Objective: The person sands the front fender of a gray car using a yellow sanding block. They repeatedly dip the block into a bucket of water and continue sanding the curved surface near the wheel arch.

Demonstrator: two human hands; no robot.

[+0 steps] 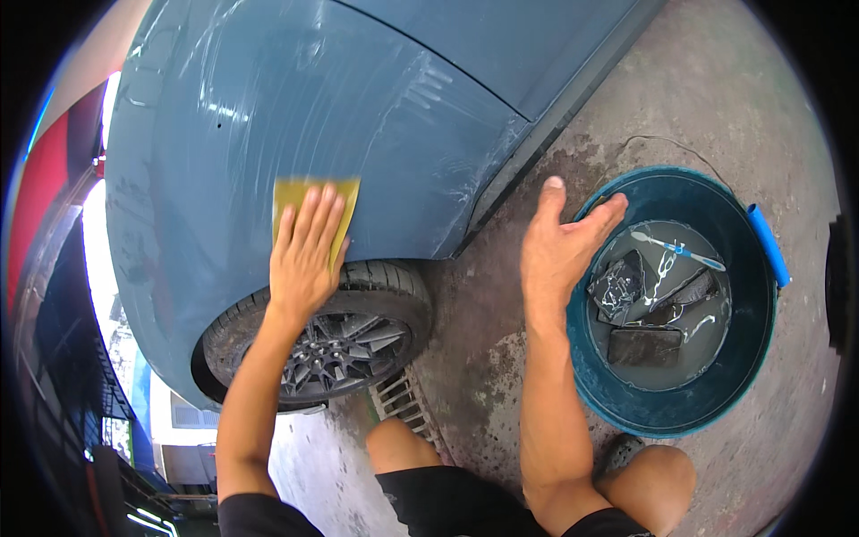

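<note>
A yellow-olive sheet of sandpaper [284, 194] lies against the blue-grey front fender of a car [358, 170]. My left hand [306, 252] holds it there under long, nearly straight fingers, just above the wheel [344, 345]. Pale streaks and wet-looking smears mark the paint around it. My right hand [562, 242] is empty and open, thumb apart from the fingers. It hovers at the left rim of a dark teal bucket [761, 331], its fingertips overlapping the rim in view. Whether it touches the rim I cannot tell.
Grey water in the bucket holds several dark blocks [644, 347] and a blue-and-white toothbrush [680, 251]. A blue handle grip [768, 246] hangs at its right side. Below the wheel, a metal drain grate [404, 400] is set in the stained concrete floor [488, 358]. My bent knees are close by.
</note>
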